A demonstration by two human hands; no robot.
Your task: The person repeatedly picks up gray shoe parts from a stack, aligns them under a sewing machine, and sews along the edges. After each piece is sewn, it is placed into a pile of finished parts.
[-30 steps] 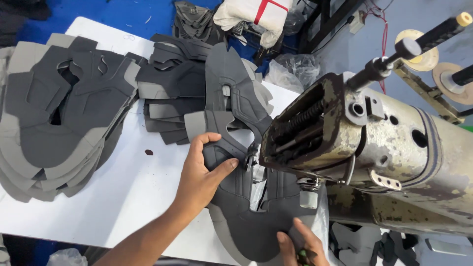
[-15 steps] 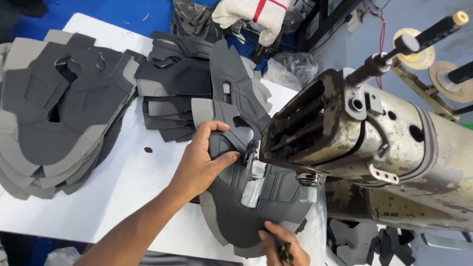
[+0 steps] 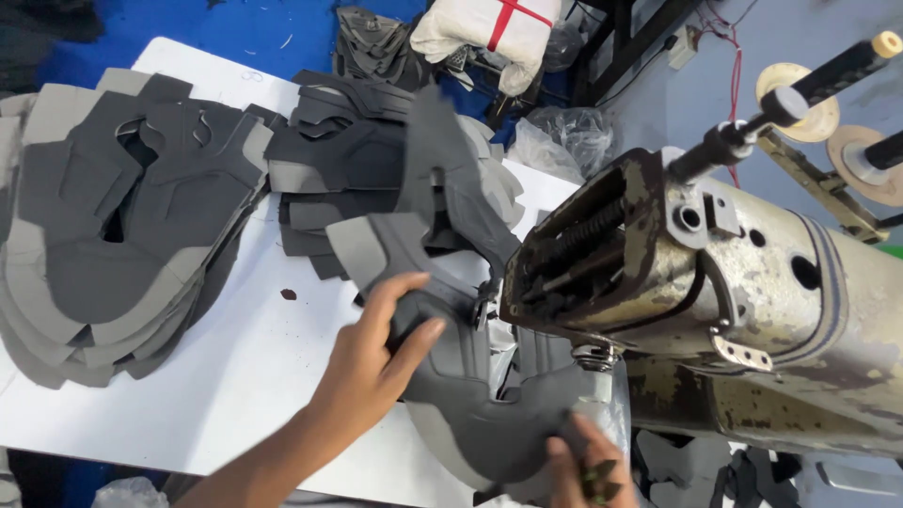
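Left hand: the left hand (image 3: 372, 362) lay on the grey shoe-upper piece (image 3: 451, 376), fingers spread and curled over its left edge, thumb pressed on top — gripping it.
Right hand: the right hand (image 3: 583, 466) showed only partly at the bottom edge, fingertips pinching the lower edge of the same piece; a small dark tool seemed tucked in it, though I could not tell what.
Piece: it sat on the white table (image 3: 235, 376), bent up under the head of the worn sewing machine (image 3: 715, 301), touching the needle area.
Stacks: a pile of cut grey pieces (image 3: 113, 235) lay well to the left, a second stack (image 3: 348, 169) just behind the held piece.
Beyond: a white bundle (image 3: 489, 33) rested past the table's far edge.
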